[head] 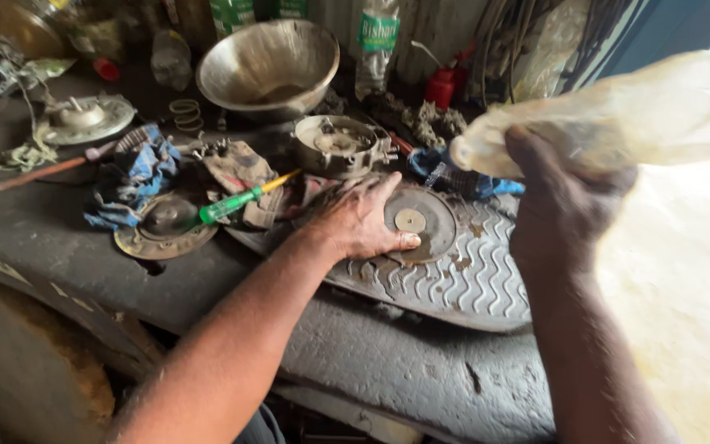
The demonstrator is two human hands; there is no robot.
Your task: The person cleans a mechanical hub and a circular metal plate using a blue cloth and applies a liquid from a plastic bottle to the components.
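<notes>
The left hand (363,220) lies flat, palm down, on a round metal disc (421,224) that sits on a ribbed rubber mat (470,284) at the middle of the dark surface (59,238). Its grip is spread wide and closes on nothing; the fingers press the disc's left half and the thumb rests at its lower rim. The disc looks rigid, fairly heavy and greasy, so I judge it slippery on its face and best taken by the rim, where the mat's ridges leave a little lip. To its left lie a blue rag (137,177), a second flat disc (166,226) and a green-handled screwdriver (232,204), all close by, so room to slide that way is short. Behind stand a round housing (340,146) just beyond the fingertips and a steel bowl (269,64) further back. The mat's near edge overhangs the surface edge, which leaves open room toward the body.

The right hand (560,201) is raised above the mat's right end, its grip closed around a pale, cloudy plastic bottle (618,115) held on its side. The bottle is blurred, but it seems light, thin-walled and easy to dent.
</notes>
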